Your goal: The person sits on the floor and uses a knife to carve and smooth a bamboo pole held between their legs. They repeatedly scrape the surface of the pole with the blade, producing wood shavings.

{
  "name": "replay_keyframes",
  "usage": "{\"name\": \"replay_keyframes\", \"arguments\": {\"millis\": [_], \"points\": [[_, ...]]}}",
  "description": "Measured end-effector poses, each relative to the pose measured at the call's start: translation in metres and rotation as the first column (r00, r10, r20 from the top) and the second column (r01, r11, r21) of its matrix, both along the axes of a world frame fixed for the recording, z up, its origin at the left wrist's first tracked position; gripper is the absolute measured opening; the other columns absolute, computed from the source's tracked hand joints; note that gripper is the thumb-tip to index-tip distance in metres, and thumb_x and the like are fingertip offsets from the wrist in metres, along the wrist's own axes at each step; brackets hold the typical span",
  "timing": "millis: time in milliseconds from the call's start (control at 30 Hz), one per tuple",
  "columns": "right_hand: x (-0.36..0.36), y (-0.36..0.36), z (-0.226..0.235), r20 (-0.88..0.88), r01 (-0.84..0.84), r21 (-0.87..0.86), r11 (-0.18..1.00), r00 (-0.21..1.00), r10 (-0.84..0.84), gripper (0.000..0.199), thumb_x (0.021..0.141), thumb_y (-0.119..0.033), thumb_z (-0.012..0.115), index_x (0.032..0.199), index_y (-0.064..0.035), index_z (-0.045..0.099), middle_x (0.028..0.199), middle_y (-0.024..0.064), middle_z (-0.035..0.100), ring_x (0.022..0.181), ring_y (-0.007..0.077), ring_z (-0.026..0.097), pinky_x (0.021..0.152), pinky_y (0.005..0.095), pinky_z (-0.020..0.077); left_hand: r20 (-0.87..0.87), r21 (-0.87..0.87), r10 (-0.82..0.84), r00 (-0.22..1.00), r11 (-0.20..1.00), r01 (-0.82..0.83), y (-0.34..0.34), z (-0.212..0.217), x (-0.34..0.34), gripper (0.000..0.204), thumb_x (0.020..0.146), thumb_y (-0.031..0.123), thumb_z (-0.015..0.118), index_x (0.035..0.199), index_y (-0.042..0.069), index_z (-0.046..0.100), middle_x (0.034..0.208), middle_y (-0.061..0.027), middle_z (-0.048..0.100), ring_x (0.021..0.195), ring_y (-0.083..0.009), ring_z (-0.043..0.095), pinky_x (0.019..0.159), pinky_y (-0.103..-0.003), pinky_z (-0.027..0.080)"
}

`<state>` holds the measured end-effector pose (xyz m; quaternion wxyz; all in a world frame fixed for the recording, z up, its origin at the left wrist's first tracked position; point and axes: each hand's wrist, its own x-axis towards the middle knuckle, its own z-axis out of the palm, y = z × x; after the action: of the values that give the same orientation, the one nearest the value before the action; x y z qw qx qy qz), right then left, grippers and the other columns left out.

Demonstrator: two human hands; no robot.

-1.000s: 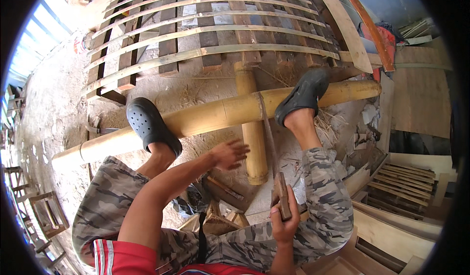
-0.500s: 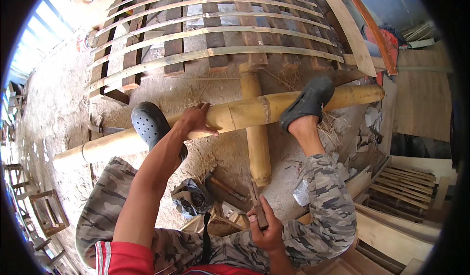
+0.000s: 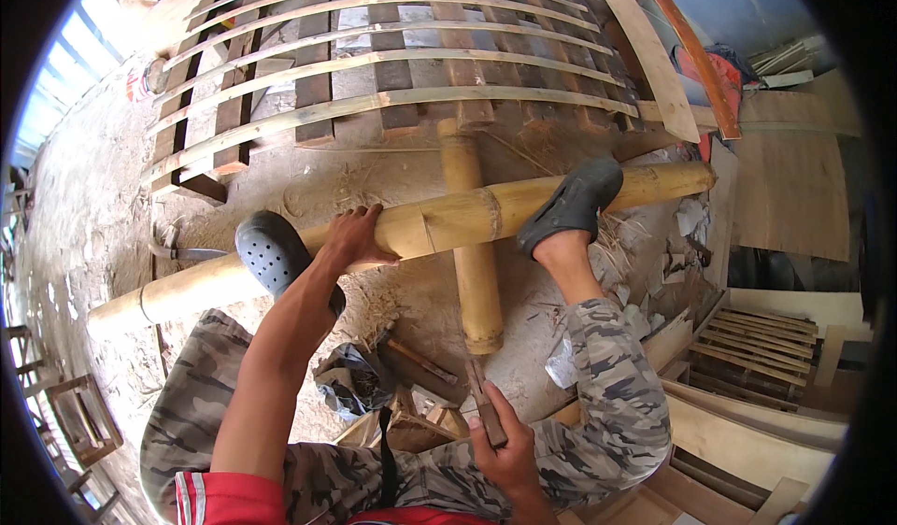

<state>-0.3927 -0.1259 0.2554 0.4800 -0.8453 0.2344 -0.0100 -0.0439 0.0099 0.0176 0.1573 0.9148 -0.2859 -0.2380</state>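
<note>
Left hand (image 3: 353,237) grips long bamboo pole (image 3: 448,226); right hand (image 3: 500,446) clamps a tool handle (image 3: 486,408). Pole rests across short bamboo (image 3: 475,282), both shoes (image 3: 570,203) propped on it; slatted frame (image 3: 374,67) beyond.

The long bamboo pole (image 3: 467,221) is smooth and pale yellow with a faint sheen, ringed at its nodes. The short bamboo piece (image 3: 476,273) crossing under it looks the same. Beyond the pole, the slatted frame (image 3: 374,67) is rough dark wood under pale split strips. The clogs (image 3: 273,254) are matt dark rubber, the trousers (image 3: 617,404) camouflage cloth, the floor (image 3: 103,226) dusty and rough.
</note>
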Motion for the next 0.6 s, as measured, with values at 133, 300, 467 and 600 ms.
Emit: {"name": "replay_keyframes", "arguments": {"millis": [133, 300, 467, 600], "points": [[0.063, -0.01, -0.014, 0.099, -0.009, 0.009, 1.0, 0.995, 0.008, 0.048, 0.099, -0.017, 0.068, 0.141, 0.004, 0.059, 0.127, 0.0259, 0.07, 0.116, 0.0326, 0.071, 0.095, 0.0381, 0.0544, 0.032, 0.018, 0.007, 0.999, 1.0, -0.007, -0.015, 0.001, 0.001, 0.116, 0.054, 0.068, 0.088, 0.145, 0.008, 0.051, 0.128, -0.0245, 0.067, 0.117, -0.0435, 0.066, 0.098, -0.052, 0.053], [0.12, -0.024, -0.043, 0.047, -0.028, 0.018, 0.999, 0.999, 0.027, 0.049, 0.099, -0.018, 0.068, 0.143, 0.0, 0.058, 0.129, 0.0284, 0.068, 0.126, 0.0393, 0.064, 0.101, 0.0399, 0.0511, 0.002, -0.061, 0.022, 1.0, 0.998, -0.022, -0.005, 0.01, 0.017, 0.103, 0.055, 0.057, 0.088, 0.139, 0.005, 0.058, 0.121, -0.0262, 0.071, 0.114, -0.0414, 0.068, 0.1, -0.05, 0.054], [0.073, -0.008, -0.045, 0.081, -0.022, 0.006, 1.0, 0.996, 0.021, 0.051, 0.098, -0.014, 0.066, 0.146, -0.0021, 0.056, 0.124, 0.0275, 0.07, 0.116, 0.0381, 0.07, 0.093, 0.0398, 0.055, 0.065, 0.022, -0.029, 0.997, 0.999, 0.027, -0.009, 0.003, -0.001, 0.113, 0.055, 0.067, 0.089, 0.143, 0.007, 0.052, 0.128, -0.0227, 0.067, 0.117, -0.0433, 0.065, 0.1, -0.052, 0.053], [0.058, -0.008, -0.049, 0.06, 0.013, 0.041, 0.999, 0.998, -0.015, 0.051, 0.097, -0.01, 0.064, 0.146, -0.0012, 0.056, 0.124, 0.0279, 0.07, 0.114, 0.0366, 0.072, 0.09, 0.0402, 0.0562, 0.096, -0.018, -0.013, 0.995, 1.0, 0.015, -0.003, 0.002, -0.003, 0.119, 0.054, 0.069, 0.089, 0.148, 0.008, 0.048, 0.134, -0.0232, 0.063, 0.122, -0.0426, 0.063, 0.105, -0.05, 0.05]]}}
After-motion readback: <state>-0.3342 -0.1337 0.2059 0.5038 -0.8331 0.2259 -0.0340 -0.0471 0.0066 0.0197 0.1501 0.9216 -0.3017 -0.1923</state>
